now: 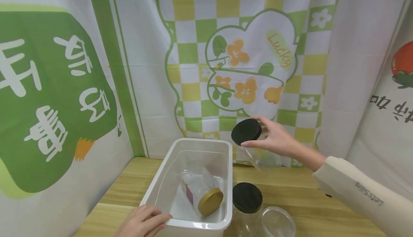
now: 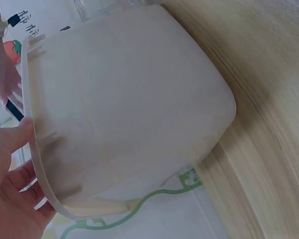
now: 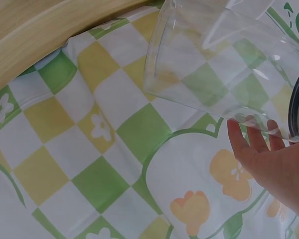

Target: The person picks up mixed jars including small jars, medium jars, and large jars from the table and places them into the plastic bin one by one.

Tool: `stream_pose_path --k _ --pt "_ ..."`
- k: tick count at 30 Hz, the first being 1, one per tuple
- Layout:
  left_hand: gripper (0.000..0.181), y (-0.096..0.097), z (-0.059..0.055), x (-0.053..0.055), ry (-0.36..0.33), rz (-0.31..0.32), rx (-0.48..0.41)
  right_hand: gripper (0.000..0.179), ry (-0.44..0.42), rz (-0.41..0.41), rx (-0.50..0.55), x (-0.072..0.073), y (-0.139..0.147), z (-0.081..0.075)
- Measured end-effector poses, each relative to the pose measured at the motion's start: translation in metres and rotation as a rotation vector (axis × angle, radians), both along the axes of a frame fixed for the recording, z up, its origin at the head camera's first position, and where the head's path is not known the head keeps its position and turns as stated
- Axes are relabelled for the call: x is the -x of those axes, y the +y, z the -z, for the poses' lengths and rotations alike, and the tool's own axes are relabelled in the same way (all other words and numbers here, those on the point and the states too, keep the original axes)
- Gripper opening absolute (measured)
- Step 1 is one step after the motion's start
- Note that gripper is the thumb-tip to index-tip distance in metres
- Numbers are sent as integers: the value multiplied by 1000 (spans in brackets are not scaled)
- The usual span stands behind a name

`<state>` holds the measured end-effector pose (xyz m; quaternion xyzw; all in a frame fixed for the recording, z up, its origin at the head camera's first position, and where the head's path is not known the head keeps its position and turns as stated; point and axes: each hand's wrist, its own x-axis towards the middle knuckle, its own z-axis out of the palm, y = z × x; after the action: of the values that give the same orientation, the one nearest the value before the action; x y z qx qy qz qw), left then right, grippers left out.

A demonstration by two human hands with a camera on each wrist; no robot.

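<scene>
My right hand [image 1: 279, 140] holds a clear plastic jar [image 3: 214, 59] near its black lid [image 1: 246, 132]. That jar is tilted and lifted above the table, right of a white plastic bin [image 1: 229, 183]. With thumb and fingers, my left hand [image 1: 140, 223] grips the bin's near left rim; the left wrist view shows this hand [image 2: 17, 184] at the edge. Inside the bin, a clear jar with a gold lid [image 1: 211, 202] lies on its side. Just right of the bin stands another clear jar with a black lid [image 1: 247, 198].
A clear round container [image 1: 279, 222] stands beside the upright jar, partly cut off by the frame. The wooden table [image 1: 309, 201] ends at a checked cloth [image 1: 200, 50] hanging behind. Printed cloth also hangs on the left and right.
</scene>
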<state>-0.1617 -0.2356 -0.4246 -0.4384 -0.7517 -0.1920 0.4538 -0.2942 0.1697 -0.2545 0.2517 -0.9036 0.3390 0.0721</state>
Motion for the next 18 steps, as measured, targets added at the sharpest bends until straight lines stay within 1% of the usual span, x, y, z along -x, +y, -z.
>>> stream_pose_path --k 9,14,18 --pt "37 2 -2 0 17 -6 -1 93 -9 -14 8 2 -8 -7" --pt "37 1 -1 -1 9 -4 -8 90 -10 -31 23 2 -16 -9" --pt "37 1 1 0 6 -15 -15 91 -5 -35 17 2 -24 -12"
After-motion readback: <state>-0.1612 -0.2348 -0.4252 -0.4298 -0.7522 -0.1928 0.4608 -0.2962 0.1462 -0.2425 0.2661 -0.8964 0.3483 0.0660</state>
